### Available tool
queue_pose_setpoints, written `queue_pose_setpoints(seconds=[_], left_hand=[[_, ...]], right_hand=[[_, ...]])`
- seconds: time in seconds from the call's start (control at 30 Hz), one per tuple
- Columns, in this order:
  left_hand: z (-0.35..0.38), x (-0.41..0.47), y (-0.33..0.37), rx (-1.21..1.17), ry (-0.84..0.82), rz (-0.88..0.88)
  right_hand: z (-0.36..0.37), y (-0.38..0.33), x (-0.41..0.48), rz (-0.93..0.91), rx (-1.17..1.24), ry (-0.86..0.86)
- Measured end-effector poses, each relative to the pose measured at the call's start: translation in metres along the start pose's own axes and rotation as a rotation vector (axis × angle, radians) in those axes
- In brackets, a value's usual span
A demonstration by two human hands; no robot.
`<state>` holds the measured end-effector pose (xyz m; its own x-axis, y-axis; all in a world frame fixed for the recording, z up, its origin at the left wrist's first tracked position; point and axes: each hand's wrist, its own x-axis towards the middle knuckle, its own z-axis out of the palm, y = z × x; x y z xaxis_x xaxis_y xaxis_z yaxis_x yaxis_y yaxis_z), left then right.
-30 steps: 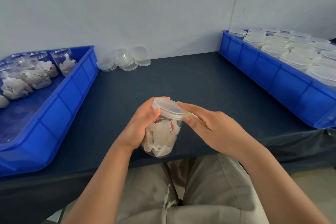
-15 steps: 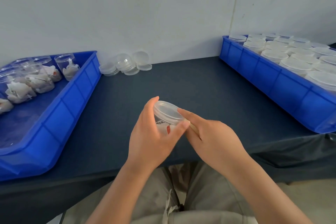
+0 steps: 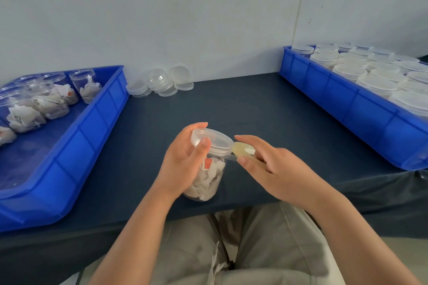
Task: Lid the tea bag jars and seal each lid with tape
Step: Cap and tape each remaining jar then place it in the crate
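Step in hand: sealing; the lid [image 3: 212, 140] sits on the jar [image 3: 208, 183] and a strip appears to run from the tape roll [image 3: 243, 149] to the seam.
Left hand [image 3: 183, 159]: grips the jar just under the lid, thumb on the rim.
Right hand [image 3: 273, 166]: pinches the tape roll against the lid's 3 o'clock edge.
Jar: clear plastic, tilted, packed with white tea bags, held over the tabletop [image 3: 231, 104] at 6 o'clock.
Next move: probably turning the jar while feeding tape flat round the seam.
9 o'clock: left tray [image 3: 97, 127] of open jars [image 3: 44, 104].
11 o'clock: loose lids [image 3: 162, 83].
2 o'clock: right tray [image 3: 347, 104] of lidded jars [image 3: 370, 76].
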<state>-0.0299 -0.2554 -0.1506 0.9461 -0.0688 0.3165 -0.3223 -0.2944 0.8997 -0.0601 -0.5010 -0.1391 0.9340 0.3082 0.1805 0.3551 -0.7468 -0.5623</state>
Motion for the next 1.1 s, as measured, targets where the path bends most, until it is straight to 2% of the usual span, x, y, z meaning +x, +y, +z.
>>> queue_pose_setpoints(seconds=[0.17,0.27,0.33,0.47,0.6,0.67,0.87,1.1], left_hand=[[-0.003,0.002,-0.015,-0.116,-0.139,-0.021],[-0.003,0.005,-0.015,-0.081,-0.186,-0.021],[0.000,0.007,-0.007,0.004,-0.132,0.001],[0.008,-0.004,0.009,0.058,0.115,0.077],[0.026,-0.020,0.018,0.294,0.107,0.003],[0.030,-0.020,0.019,0.330,0.143,-0.007],[0.008,0.003,0.011,0.169,0.131,-0.065],[-0.013,0.007,-0.002,0.037,-0.090,-0.032]], right_hand=[[0.003,0.000,0.000,-0.040,0.033,-0.005],[0.005,-0.002,-0.001,-0.027,0.015,0.018],[0.005,-0.003,-0.002,-0.008,-0.011,0.048],[0.006,-0.008,-0.003,0.035,-0.057,0.124],[0.011,-0.018,-0.007,0.063,-0.069,0.156],[0.015,-0.023,-0.008,0.048,-0.060,0.165],[0.011,-0.011,-0.004,0.030,0.080,0.020],[0.004,0.004,0.004,-0.008,0.022,0.013]])
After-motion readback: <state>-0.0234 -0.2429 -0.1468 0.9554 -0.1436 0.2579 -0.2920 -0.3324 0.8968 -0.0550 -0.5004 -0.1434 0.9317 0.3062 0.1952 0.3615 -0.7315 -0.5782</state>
